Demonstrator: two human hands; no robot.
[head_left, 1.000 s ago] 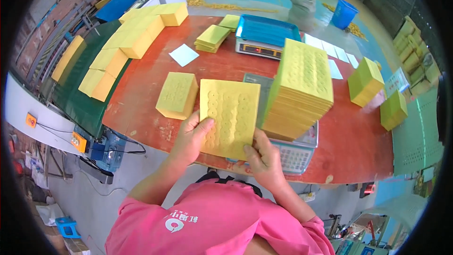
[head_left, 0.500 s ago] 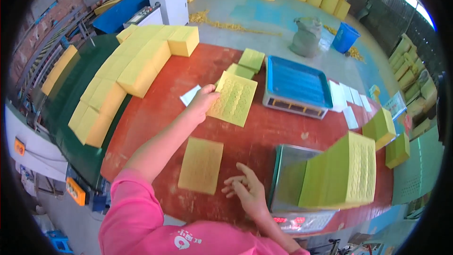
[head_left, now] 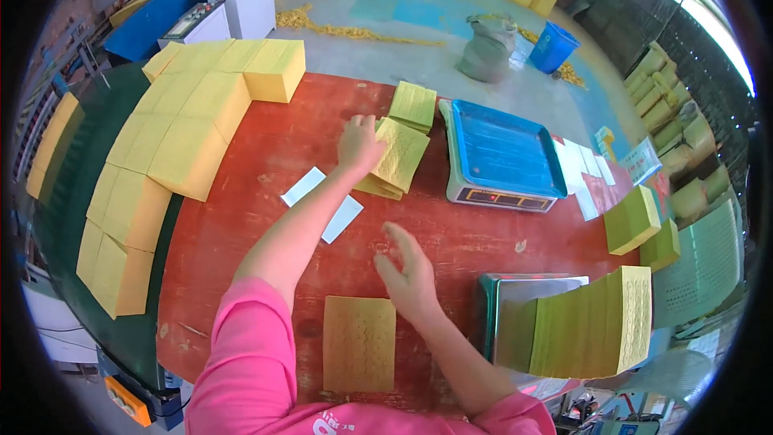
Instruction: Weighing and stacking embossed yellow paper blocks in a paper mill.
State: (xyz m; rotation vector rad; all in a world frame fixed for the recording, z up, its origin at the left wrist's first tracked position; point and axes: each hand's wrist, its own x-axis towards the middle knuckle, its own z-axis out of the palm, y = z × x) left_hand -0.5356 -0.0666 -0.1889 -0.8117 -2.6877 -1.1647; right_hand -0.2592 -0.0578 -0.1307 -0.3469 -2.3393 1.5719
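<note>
Yellow sheet stack [head_left: 402, 153] just right of the left hand [head_left: 360, 146], its upper sheets skewed over the lower ones. The left fingers bend near the stack's edge; whether they grip it cannot be told. The right hand [head_left: 411, 275], nearer the body, is empty over the red table [head_left: 211, 274] – thumb and fingers spread. Good handling probably calls for squaring edges with light, flat contact – pressure could crush the raised pattern.

Now the yellow sheet [head_left: 404, 153], held aloft moments ago, is brought onto the small pile [head_left: 378, 187] by the left hand [head_left: 360, 145], the right hand [head_left: 411, 274] moved forward!
</note>
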